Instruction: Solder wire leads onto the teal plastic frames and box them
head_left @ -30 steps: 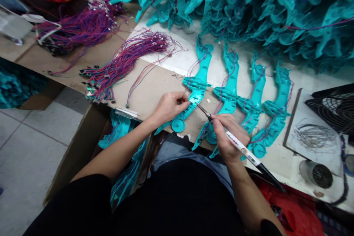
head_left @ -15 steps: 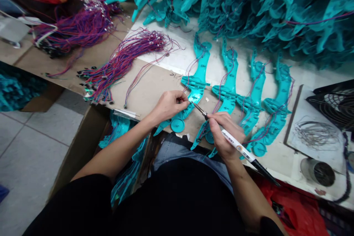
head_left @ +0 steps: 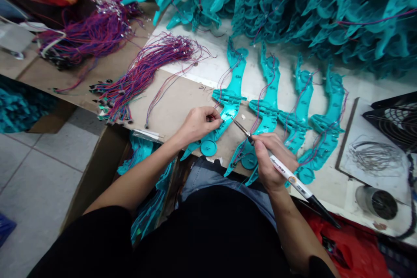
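Note:
A soldering iron (head_left: 288,174) with a white handle is in my right hand (head_left: 273,158), gripped like a pen. Its metal tip points left, close over the leftmost turquoise plastic part (head_left: 237,77). My left hand (head_left: 200,122) is closed in a pinch at that part's lower half, where thin red and purple wires (head_left: 220,84) run down into the fingers; the fingertips partly hide the wire ends. Three similar turquoise parts (head_left: 271,89) with wires lie in a row to the right, partly behind my right hand.
Bundles of purple and red wires (head_left: 140,74) lie at the left. A large heap of turquoise parts (head_left: 293,13) fills the back. At right are a black fan-like guard (head_left: 395,115), a coil of thin wire (head_left: 374,156) and a round container (head_left: 376,202).
My right hand has drawn the soldering iron a little to the right and down, its tip moving away from my left fingertips. My left hand stays in place, still pinching.

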A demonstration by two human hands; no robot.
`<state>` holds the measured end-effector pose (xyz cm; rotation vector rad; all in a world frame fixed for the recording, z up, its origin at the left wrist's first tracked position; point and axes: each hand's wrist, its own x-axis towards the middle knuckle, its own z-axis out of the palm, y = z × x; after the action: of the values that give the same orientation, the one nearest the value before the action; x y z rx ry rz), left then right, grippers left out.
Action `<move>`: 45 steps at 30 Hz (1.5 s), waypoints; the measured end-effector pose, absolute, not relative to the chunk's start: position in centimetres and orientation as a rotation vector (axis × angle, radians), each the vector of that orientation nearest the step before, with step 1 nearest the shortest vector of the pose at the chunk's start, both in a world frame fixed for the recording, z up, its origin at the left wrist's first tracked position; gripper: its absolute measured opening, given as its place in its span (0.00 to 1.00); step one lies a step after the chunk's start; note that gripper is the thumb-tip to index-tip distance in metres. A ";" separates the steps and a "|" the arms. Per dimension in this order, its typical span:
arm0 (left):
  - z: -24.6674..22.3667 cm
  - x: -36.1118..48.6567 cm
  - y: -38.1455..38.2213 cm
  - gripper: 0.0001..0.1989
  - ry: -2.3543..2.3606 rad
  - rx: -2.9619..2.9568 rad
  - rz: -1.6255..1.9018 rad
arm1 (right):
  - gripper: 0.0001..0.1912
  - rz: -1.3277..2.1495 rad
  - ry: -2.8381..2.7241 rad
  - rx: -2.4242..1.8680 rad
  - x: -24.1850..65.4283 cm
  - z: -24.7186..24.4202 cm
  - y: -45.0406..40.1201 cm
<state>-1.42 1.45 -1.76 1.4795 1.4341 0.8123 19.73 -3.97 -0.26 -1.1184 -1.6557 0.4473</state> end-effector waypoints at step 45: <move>-0.2 9.2 -2.9 0.08 1.542 2.420 0.463 | 0.11 0.406 -1.357 -1.270 29.8 -1.6 -8.9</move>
<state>9.17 -2.93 -0.22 2.4196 1.5419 0.4632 29.78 -8.87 -1.57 -1.2701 -1.3571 0.4056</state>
